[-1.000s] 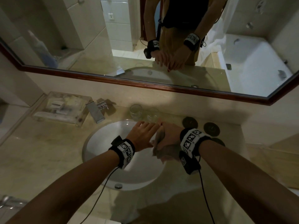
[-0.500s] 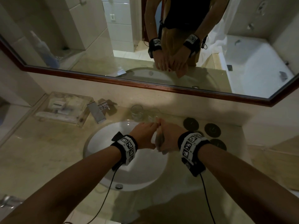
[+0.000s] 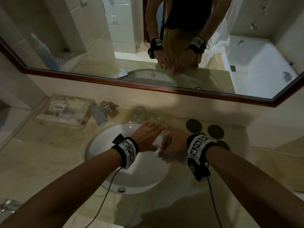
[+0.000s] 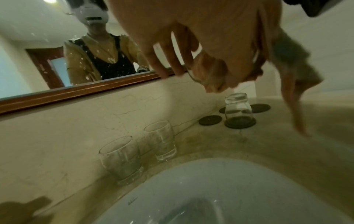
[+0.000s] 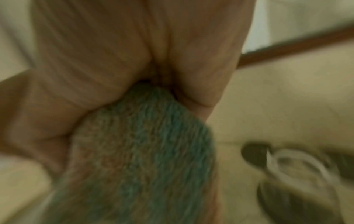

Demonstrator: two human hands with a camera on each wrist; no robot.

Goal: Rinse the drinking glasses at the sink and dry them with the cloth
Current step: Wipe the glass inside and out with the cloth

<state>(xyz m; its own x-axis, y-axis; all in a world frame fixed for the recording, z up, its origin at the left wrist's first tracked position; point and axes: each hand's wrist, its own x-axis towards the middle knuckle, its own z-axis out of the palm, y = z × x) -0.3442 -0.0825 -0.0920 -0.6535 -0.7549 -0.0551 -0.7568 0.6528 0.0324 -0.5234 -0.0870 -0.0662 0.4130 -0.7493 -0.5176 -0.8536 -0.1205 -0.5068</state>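
Over the right side of the white sink [image 3: 108,145], my two hands are pressed together around a clear drinking glass [image 4: 203,75] that is mostly hidden between them. My left hand [image 3: 148,135] holds the glass from the left. My right hand [image 3: 176,140] grips a grey-green cloth [image 3: 167,139] against it, and the cloth's tail [image 4: 293,84] hangs below. The cloth [image 5: 138,144] fills the blurred right wrist view. Two more glasses [image 4: 120,157] [image 4: 161,141] stand upright behind the sink. A third glass [image 4: 238,109] stands upside down on a dark coaster.
A chrome faucet [image 3: 98,114] stands at the sink's back left, beside a clear tray [image 3: 65,111] of toiletries. Several round dark coasters [image 3: 194,125] lie right of the sink. A framed mirror [image 3: 148,86] runs along the back wall.
Both hands stay together over the sink rim and have shifted only slightly. The cloth's tail, tucked up half a second ago, hangs out below my right hand again.
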